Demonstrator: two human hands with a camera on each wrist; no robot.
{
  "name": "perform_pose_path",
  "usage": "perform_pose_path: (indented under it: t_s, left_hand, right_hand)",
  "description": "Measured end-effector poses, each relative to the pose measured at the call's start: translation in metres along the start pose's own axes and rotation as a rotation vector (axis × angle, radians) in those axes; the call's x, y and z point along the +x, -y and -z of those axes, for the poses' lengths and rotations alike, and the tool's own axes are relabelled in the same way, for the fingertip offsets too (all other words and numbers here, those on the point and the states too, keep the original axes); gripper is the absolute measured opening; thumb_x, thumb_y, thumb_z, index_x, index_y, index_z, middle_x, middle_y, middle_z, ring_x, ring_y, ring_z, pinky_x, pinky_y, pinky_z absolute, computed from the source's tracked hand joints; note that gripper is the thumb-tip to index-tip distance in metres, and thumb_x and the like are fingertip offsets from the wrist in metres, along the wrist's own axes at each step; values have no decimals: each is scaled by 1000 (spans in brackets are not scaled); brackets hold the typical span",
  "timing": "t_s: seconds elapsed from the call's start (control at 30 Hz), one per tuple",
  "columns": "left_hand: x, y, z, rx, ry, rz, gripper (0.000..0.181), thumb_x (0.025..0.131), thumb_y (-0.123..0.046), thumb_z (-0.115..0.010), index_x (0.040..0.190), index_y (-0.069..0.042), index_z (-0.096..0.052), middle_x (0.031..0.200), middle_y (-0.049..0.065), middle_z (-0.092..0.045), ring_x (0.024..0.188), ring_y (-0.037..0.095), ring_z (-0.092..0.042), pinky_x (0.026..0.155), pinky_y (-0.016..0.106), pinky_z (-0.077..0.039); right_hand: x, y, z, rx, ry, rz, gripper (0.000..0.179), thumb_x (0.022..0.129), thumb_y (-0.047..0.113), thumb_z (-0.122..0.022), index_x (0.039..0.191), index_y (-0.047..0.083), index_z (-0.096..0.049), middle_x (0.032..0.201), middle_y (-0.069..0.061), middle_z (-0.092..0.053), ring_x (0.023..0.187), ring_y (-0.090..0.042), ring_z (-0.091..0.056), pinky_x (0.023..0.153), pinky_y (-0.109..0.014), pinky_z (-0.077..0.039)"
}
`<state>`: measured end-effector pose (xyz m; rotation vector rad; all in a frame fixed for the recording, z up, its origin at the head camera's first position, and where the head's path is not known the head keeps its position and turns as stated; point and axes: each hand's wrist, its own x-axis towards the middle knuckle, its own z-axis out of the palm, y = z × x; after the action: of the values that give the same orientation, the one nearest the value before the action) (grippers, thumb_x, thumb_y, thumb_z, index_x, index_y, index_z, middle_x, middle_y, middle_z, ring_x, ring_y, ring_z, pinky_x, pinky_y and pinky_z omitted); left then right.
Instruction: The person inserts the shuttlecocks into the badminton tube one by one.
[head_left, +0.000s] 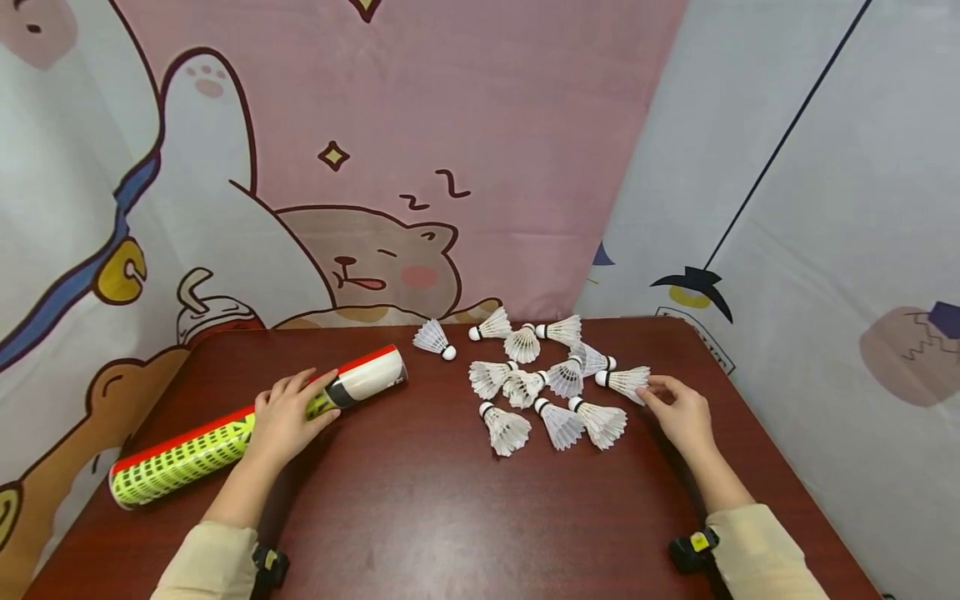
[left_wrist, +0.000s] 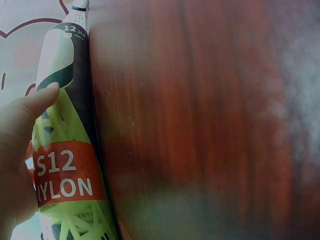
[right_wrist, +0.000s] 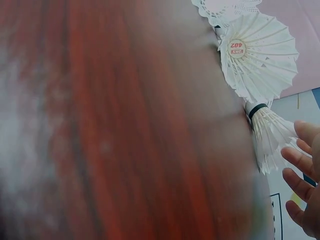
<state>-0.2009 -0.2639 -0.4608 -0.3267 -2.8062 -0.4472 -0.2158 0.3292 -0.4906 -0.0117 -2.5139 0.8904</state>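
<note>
My left hand lies over a long shuttlecock tube, fingers across its top and thumb along its near side. The tube is yellow-green, red and white, printed S12 NYLON in the left wrist view, and lies slantwise on the table. At the right, my right hand pinches the feather skirt edge of a white shuttlecock with thumb and forefinger; the other fingers are spread loosely. This shuttlecock lies on its side, cork pointing left. The palm hides part of the tube's middle.
Several more white shuttlecocks lie grouped on the brown table, left of my right hand. One shuttlecock lies apart near the back edge, beyond the tube's white end. A cartoon-printed cloth hangs behind the table.
</note>
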Motion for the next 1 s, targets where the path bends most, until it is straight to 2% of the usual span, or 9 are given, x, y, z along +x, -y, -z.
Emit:
perform_pose_path:
  t_s: [0.17,0.47,1.0]
  left_hand:
    - [0,0,1,11,-4,-12,67,79,-24,-78,139,-22,-50,134,21,-46,117,45,-41,87,63,-24]
    - [-1,-1,0,1,-9,-8,64,79,-22,-79,138,-21,-53,131,21,-48,112,45,-43,87,62,-25]
    - [-2,-2,1,-24,-24,-20,63,78,-21,-80,135,-21,-55,131,19,-49,112,44,-43,86,62,-24]
  right_hand:
    - [1,1,-3,18,-24,-1,26,83,16,-76,103,0,-69,85,-13,-69,63,-15,-51,52,-23,-37]
    - [2,4,-9,46,-56,1,22,84,12,-76,101,-1,-71,82,-13,-70,66,-15,-56,56,-20,-37]
    - [1,9,-12,78,-94,-63,18,85,10,-73,99,0,-72,82,-13,-69,69,-14,-56,59,-17,-38]
